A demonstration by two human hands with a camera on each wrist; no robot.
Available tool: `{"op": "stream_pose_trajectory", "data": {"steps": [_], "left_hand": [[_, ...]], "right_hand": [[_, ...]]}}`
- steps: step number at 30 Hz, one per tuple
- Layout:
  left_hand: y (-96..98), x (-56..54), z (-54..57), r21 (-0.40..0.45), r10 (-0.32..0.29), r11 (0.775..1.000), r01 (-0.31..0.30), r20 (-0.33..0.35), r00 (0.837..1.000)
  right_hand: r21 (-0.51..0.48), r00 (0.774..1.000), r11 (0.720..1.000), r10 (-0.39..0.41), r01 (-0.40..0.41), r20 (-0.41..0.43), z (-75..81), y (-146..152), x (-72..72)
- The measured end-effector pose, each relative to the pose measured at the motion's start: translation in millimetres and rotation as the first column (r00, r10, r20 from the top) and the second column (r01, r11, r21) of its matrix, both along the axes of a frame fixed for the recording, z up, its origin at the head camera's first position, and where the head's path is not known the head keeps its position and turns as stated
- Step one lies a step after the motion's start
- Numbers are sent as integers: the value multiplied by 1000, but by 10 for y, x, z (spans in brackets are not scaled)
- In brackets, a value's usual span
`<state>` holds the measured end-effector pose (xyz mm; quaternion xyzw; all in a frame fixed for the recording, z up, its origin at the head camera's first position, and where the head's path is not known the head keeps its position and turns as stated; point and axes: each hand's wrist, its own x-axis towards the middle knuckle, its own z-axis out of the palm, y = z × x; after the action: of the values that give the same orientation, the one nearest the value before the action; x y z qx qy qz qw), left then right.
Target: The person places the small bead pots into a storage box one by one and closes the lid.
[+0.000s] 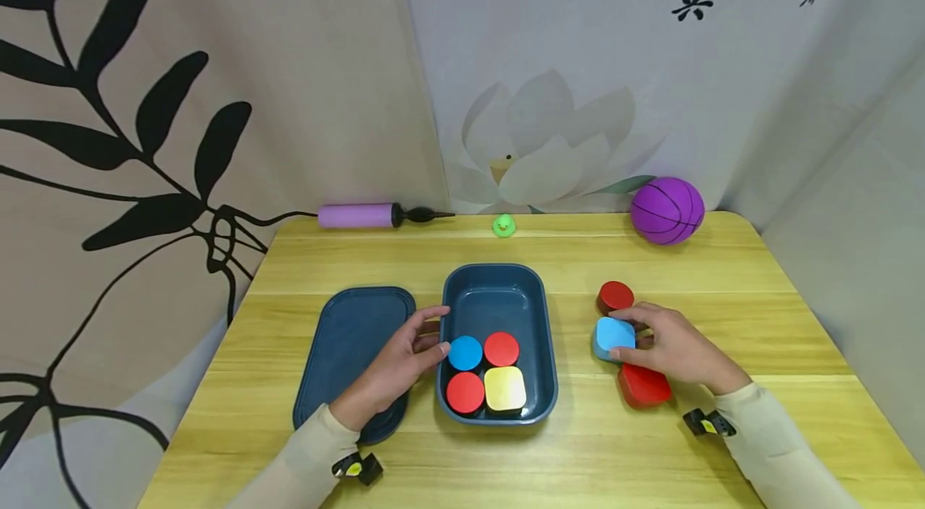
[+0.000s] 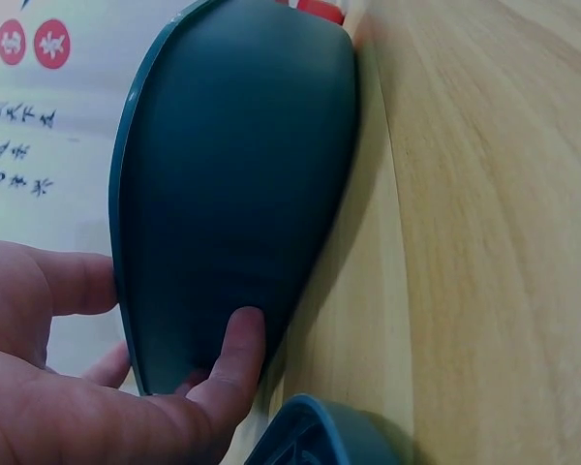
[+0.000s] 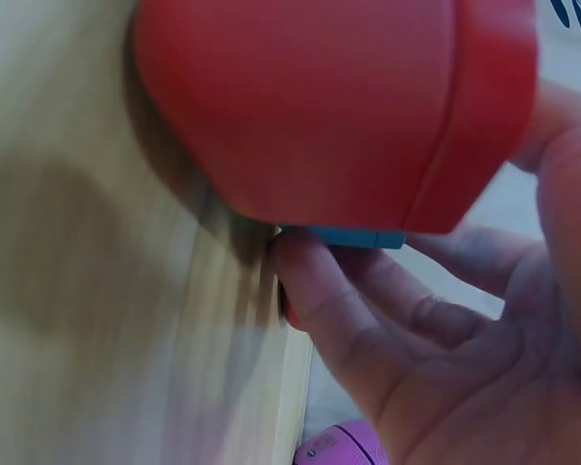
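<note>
My left hand [image 1: 408,352] touches the left wall of a dark blue rectangular container [image 1: 535,316], its thumb and fingers spread along the side. Inside, at the near end, sit a blue round piece [image 1: 466,353], two red round ones and a yellow square one [image 1: 505,388]. On the right, my right hand [image 1: 672,340] pinches a light blue box with rounded corners [image 1: 615,338] between thumb and fingers. A red round box [image 1: 616,296] stands just behind it. Another red box [image 1: 645,386], seamed near its top, stands in front, large in the right wrist view.
A dark blue lid [image 1: 347,348] lies left of the container, partly under the left forearm. Along the back edge are a purple hand pump [image 1: 357,216], a small green duck-faced toy [image 1: 503,225] and a purple ball [image 1: 667,210]. A printed curtain hangs behind the table.
</note>
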<state>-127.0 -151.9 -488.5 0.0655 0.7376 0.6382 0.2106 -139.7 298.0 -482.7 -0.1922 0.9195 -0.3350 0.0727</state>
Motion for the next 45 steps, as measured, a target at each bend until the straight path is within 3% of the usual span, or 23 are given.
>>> {"op": "stream_pose_trajectory", "data": {"steps": [10,18,27,37,45], "left_hand": [[9,0,-29,7,-12,1000,12,4,1000],[5,-7,-11,23,-14,1000,14,10,1000],[4,-4,-14,14,-10,1000,10,8,1000],[6,-10,-12,4,-5,1000,5,4,1000],[-3,-18,-13,-6,-7,1000,7,-2,1000]], "right_hand": [[-57,1000,998,-21,22,21,61,-19,-9],[-82,994,997,-15,6,-107,234,-127,-38],[-70,972,997,22,-40,-235,431,-373,-95],[-160,979,982,64,-96,-196,569,-707,-172],[-205,975,967,115,-154,-191,565,-980,-269]]}}
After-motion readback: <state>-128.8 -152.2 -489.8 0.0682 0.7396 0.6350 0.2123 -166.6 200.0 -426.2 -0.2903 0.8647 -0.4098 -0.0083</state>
